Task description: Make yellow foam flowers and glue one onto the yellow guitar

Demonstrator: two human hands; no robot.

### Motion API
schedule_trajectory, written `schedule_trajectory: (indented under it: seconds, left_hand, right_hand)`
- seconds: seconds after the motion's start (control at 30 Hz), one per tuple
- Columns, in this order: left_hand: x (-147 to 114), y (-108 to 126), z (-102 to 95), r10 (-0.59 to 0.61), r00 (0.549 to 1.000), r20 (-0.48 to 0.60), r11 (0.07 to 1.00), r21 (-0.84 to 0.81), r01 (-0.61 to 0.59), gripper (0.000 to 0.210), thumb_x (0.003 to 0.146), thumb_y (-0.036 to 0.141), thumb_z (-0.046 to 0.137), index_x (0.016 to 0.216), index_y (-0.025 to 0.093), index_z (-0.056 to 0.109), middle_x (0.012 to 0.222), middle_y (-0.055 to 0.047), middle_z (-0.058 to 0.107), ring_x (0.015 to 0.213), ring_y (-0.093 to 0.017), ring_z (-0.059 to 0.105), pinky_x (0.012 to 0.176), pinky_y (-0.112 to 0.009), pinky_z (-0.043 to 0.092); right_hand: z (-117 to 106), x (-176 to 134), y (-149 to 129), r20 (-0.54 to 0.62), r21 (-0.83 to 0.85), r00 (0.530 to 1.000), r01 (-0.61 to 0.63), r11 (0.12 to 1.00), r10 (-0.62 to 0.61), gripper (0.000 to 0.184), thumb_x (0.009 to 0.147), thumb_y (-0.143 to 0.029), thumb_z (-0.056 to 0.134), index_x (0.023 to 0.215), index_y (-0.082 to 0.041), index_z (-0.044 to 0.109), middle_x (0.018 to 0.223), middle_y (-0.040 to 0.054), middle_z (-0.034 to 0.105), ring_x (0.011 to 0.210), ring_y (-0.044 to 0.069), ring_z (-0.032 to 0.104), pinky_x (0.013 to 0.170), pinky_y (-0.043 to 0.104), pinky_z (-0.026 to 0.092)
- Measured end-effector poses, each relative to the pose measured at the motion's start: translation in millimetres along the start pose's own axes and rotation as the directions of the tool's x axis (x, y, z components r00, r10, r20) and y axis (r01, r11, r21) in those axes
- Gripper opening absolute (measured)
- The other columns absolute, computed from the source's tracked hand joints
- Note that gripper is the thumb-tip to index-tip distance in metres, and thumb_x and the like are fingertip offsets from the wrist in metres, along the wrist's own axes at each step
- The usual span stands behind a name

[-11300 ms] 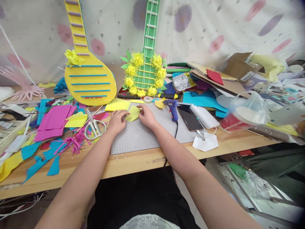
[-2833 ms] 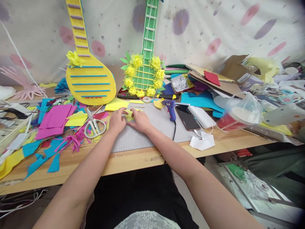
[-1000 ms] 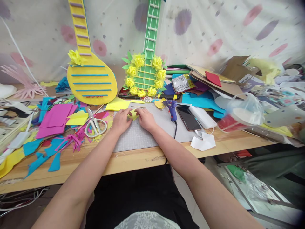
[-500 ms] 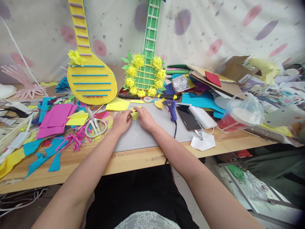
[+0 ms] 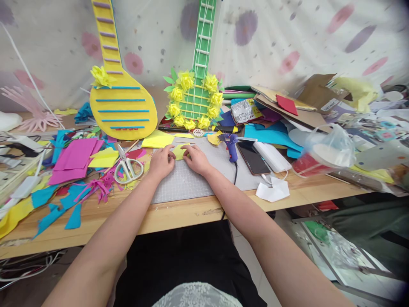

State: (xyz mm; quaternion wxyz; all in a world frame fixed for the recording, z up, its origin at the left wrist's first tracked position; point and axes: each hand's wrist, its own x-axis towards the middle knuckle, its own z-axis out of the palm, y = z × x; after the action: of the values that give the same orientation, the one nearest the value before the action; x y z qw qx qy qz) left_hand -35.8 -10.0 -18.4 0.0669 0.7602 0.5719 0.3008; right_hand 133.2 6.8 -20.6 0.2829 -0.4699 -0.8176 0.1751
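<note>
A small piece of yellow paper (image 5: 179,152) lies between my two hands, low over the grey cutting mat (image 5: 182,187). My left hand (image 5: 162,162) has its curled fingers at the paper's left edge. On the other side, my right hand (image 5: 196,159) pinches the right edge with thumb and fingers. A stack of yellow paper (image 5: 157,139) rests just beyond my left hand. White-handled scissors (image 5: 128,169) lie left of the mat, and a purple glue gun (image 5: 230,147) stands to the right of my right hand.
A yellow paper instrument (image 5: 124,115) and a green one with yellow flowers (image 5: 194,100) lean at the back. Magenta paper (image 5: 75,160) and scraps cover the left. A phone (image 5: 252,158), a white power bank (image 5: 272,157) and a bagged red cup (image 5: 319,160) are on the right.
The yellow paper appears flatter and turned between my hands. My right-hand fingers have shifted slightly down and curled more; my left hand has moved only a little.
</note>
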Motion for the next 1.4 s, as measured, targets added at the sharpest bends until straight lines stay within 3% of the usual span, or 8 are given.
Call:
schedule_trajectory:
  seconds: [0.5, 0.77, 0.97, 1.13, 1.4]
  left_hand:
    - [-0.7, 5.0, -1.5, 0.031, 0.999, 0.023, 0.998, 0.058, -0.033, 0.047, 0.070, 0.007, 0.046, 0.115, 0.018, 0.054, 0.085, -0.001, 0.071, 0.095, -0.025, 0.056, 0.086, -0.037, 0.042]
    - [-1.0, 3.3, -0.7, 0.066, 0.997, 0.026, 0.995, 0.078, -0.068, 0.046, 0.071, 0.007, 0.046, 0.114, 0.019, 0.057, 0.085, -0.002, 0.071, 0.095, -0.024, 0.055, 0.085, -0.037, 0.042]
    - [-0.7, 0.3, -0.2, 0.169, 0.984, 0.060, 0.977, 0.119, -0.175, 0.032, 0.072, 0.010, 0.047, 0.092, 0.020, 0.069, 0.087, -0.003, 0.070, 0.094, -0.024, 0.053, 0.086, -0.038, 0.042]
    - [-1.1, -0.2, -0.8, 0.211, 0.974, 0.081, 0.967, 0.125, -0.220, 0.031, 0.076, 0.013, 0.046, 0.087, 0.024, 0.073, 0.087, -0.006, 0.068, 0.094, -0.024, 0.051, 0.086, -0.040, 0.042]
    - [-1.1, 0.9, -3.2, 0.201, 0.974, 0.107, 0.967, 0.136, -0.215, 0.033, 0.078, 0.013, 0.046, 0.085, 0.026, 0.076, 0.081, -0.008, 0.062, 0.090, -0.025, 0.048, 0.083, -0.041, 0.042]
  right_hand:
    - [11.4, 5.4, -10.3, -0.077, -0.015, 0.980, -0.187, 0.982, 0.185, 0.035, 0.081, -0.015, 0.049, 0.116, -0.015, 0.049, 0.086, 0.0062, 0.065, 0.098, 0.023, 0.049, 0.083, 0.036, 0.042]
    - [13.6, 6.9, -14.2, -0.079, -0.087, 0.975, -0.216, 0.972, 0.210, 0.035, 0.080, -0.015, 0.047, 0.115, -0.012, 0.049, 0.088, 0.0084, 0.064, 0.095, 0.023, 0.048, 0.085, 0.035, 0.040]
    - [15.9, 7.9, -12.9, -0.090, -0.112, 0.976, -0.208, 0.972, 0.199, 0.032, 0.081, -0.016, 0.047, 0.113, -0.012, 0.050, 0.092, 0.0099, 0.063, 0.094, 0.023, 0.049, 0.088, 0.036, 0.039]
    - [16.5, 7.8, -12.8, -0.082, -0.148, 0.978, -0.201, 0.968, 0.191, 0.030, 0.083, -0.018, 0.047, 0.112, -0.011, 0.050, 0.094, 0.0113, 0.063, 0.094, 0.023, 0.050, 0.090, 0.036, 0.037]
    - [19.5, 8.4, -11.3, -0.096, -0.202, 0.981, -0.183, 0.962, 0.167, 0.026, 0.082, -0.013, 0.041, 0.106, -0.012, 0.051, 0.094, 0.0129, 0.063, 0.093, 0.025, 0.050, 0.088, 0.039, 0.037]
